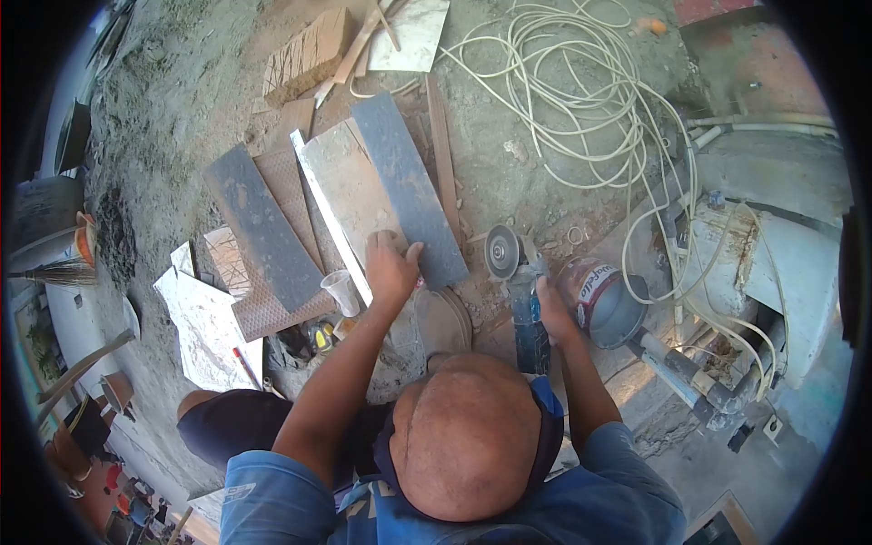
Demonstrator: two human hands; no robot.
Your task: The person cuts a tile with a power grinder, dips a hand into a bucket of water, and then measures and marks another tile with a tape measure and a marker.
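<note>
My left hand (391, 265) rests on the near end of a light tile (350, 168), fingers bent on its face and thumb out toward a dark grey tile strip (409, 186). This strip lies along the light tile's right side. A white strip (331, 218) runs along the left edge. My right hand (554, 313) is wrapped round the body of an angle grinder (530, 318), held upright to the right of the tiles. Its disc (502, 252) points away from me and is apart from the tiles. Whether the disc spins cannot be told.
Another dark tile strip (263, 227) lies left on a brown textured tile (272, 313). Beside it are a plastic cup (341, 292), a tape measure (321, 337) and white tile pieces (204, 318). A bucket (604, 300) lies right of the grinder; coiled hose (581, 86) spreads beyond.
</note>
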